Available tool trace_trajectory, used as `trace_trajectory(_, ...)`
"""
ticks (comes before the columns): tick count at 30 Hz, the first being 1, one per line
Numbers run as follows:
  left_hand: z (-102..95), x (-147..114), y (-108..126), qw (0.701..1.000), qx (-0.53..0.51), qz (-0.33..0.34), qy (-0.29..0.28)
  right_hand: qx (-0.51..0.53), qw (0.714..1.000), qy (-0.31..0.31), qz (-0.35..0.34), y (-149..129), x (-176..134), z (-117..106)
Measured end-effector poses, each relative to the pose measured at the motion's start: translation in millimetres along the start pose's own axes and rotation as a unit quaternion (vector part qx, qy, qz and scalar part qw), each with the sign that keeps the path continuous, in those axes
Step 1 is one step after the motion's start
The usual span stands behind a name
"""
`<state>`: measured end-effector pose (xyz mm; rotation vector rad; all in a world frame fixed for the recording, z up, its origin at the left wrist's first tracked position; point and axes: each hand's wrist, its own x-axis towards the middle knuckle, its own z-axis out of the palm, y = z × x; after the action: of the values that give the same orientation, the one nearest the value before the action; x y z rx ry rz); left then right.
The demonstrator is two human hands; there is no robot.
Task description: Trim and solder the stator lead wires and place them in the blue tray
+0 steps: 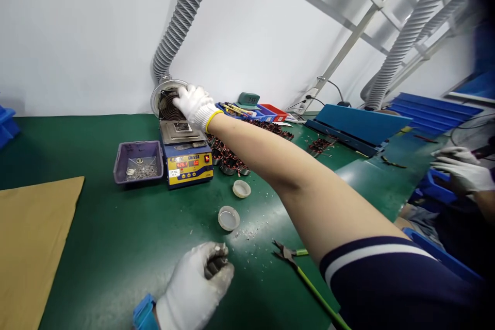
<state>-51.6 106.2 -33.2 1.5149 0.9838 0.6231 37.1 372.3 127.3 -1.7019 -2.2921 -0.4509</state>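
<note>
In the lower middle, my left hand (201, 281) wears a white glove, with its fingers and thumb curled together. A dark, ribbed surface shows inside the curl; whether it is a held part or stained glove fingers I cannot make out. My right hand (196, 105), gloved in white with a yellow cuff edge, reaches far forward above the solder pot (189, 167). Its curled fingers are at the edge of a black round grille (170, 105) in front of the hose mouth; the fingertips are hidden. Two small round cups, the farther cup (242, 189) and the nearer cup (228, 218), stand between my hands.
A purple bin (119, 162) with metal scraps stands left of the pot. Copper-wound coils (230, 162) lie behind my right arm. Green-handled pliers (288, 255) and white bits (249, 232) lie nearby. Tan cloth (34, 232) covers the left. A co-worker's gloved hands (464, 167) are at right.
</note>
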Motion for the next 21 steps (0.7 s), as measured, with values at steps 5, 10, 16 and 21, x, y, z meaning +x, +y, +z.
trace_trajectory(5,-1.0,0,0,1.000,-0.003,-0.001,-0.002,0.054,0.997,-0.003,0.050,25,1,-13)
trace_trajectory(10,-2.1,0,1,1.000,0.010,-0.001,-0.001,0.188,0.973,-0.062,0.117,39,-4,-14)
trace_trajectory(16,-1.2,-1,0,1.000,0.010,-0.001,0.000,0.279,0.946,-0.090,0.140,33,-2,3)
trace_trajectory(21,-0.8,0,2,1.000,0.015,0.000,0.003,0.242,0.965,-0.039,0.090,30,2,24)
